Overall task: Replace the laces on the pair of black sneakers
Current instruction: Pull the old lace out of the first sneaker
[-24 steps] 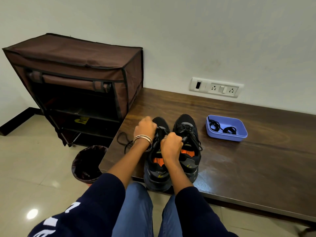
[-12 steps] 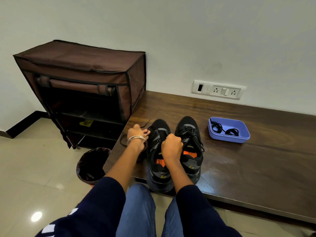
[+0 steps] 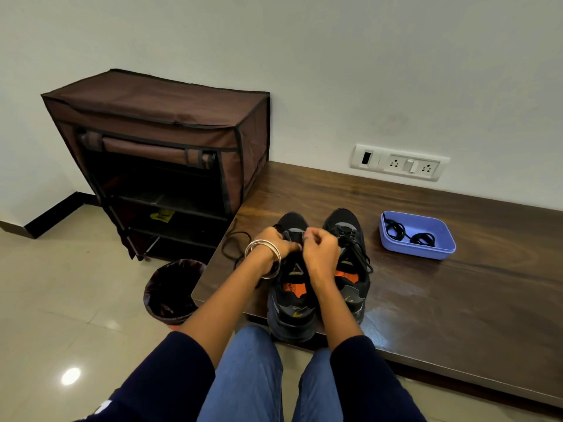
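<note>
Dark wooden bench (image 3: 426,300) along a white wall, brown fabric shoe rack (image 3: 158,153) at its left end. Pair of black sneakers: left sneaker (image 3: 291,303) and right sneaker (image 3: 353,251) side by side at the near edge, toes pointing far. Left hand (image 3: 274,243) and right hand (image 3: 321,248) close together over the left sneaker's eyelets, fingers curled, pinching its black lace (image 3: 234,248), which trails left. Right sneaker laced. Blue tray (image 3: 438,254) to the right holds coiled black laces (image 3: 408,234).

Dark wooden bench (image 3: 426,300) carries two black sneakers (image 3: 350,239) side by side, loose lace (image 3: 234,248), blue tray (image 3: 417,254)
</note>
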{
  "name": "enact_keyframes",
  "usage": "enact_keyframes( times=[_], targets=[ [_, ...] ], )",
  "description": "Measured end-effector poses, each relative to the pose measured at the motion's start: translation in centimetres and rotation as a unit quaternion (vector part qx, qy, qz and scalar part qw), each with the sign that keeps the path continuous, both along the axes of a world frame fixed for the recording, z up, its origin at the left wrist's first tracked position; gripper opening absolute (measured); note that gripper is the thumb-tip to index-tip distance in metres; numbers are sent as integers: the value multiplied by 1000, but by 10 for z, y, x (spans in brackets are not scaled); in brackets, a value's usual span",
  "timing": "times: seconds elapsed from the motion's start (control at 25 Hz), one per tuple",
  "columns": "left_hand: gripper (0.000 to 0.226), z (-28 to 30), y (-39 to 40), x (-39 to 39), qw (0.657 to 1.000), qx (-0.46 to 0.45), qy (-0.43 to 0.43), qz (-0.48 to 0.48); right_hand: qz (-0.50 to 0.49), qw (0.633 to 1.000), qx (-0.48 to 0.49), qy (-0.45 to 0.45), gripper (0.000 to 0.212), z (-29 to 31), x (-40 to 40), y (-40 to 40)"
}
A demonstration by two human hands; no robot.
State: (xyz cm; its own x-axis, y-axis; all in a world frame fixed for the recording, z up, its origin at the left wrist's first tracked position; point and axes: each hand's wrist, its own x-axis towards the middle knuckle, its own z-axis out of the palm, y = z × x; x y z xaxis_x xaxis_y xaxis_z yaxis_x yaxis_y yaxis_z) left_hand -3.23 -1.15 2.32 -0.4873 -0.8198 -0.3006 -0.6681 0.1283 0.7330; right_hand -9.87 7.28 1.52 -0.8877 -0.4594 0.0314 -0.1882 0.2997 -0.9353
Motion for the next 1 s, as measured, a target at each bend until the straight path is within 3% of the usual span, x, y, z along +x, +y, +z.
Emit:
enact_keyframes(
  times=[0.08, 0.2, 0.28, 0.4, 0.68, 0.76, 0.8, 0.84, 0.88, 0.92, 1.0],
  targets=[
    [60, -4, 2, 4, 999, 12, -21, -30, -30, 999, -25, -32, 20, 9, -15, -6],
    [91, -9, 5, 13, 996, -25, -59, -66, 78, 994, 78, 19, 13, 12, -33, -24],
    [91, -18, 10, 16, 992, -67, -80, -70, 143, 974, 159, 81, 11, 4, -37, -38],
    [85, -36, 19, 17, 995, -93, -12, -22, 145, 947, 220, 182, 15, -8, -29, -51],
    [96, -47, 26, 20, 994, -46, 90, 39, 141, 929, 279, 199, 29, -25, -29, -65],
    [96, -47, 26, 22, 994, -56, 90, 38, 80, 974, 190, 95, 30, -22, -26, -61],
    [96, -47, 26, 22, 993, -60, 90, 38, 29, 995, 95, -22, 29, -18, -29, -59],
    [95, -47, 26, 23, 993, -59, 93, 40, -9, 985, -25, -172, 28, -13, -31, -55],
    [94, -47, 26, 22, 993, -59, 94, 39, -36, 944, -136, -299, 28, -9, -34, -51],
    [93, -47, 26, 22, 993, -64, 92, 34, -51, 904, -215, -365, 28, -5, -37, -48],
    [87, -46, 28, 19, 993, -85, 85, 8, -53, 892, -258, -366, 28, -2, -38, -46]
  ],
)
